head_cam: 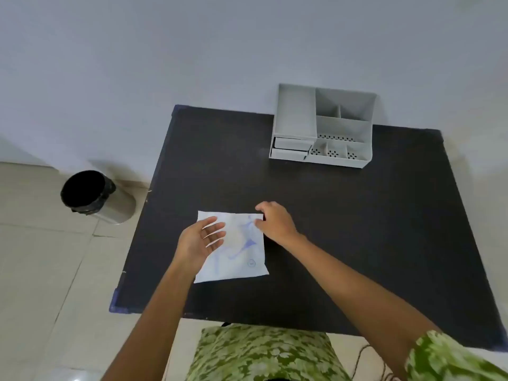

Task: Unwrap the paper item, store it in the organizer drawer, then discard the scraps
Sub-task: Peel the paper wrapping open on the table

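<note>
A flat white paper packet [242, 257] with blue print lies on the black table [357, 243], near its front left. My left hand [200, 240] hovers over the packet's left part, palm up, fingers spread, holding nothing. At the packet's top right corner, my right hand [275, 222] pinches the edge with curled fingers. The grey desk organizer [321, 126] stands at the table's back edge; its small drawers [291, 148] sit at its lower left, slightly pulled out.
A round bin [90, 196] with a black liner stands on the tiled floor left of the table. A pale wall rises behind the table. Green patterned clothing [261, 353] fills the bottom of the view.
</note>
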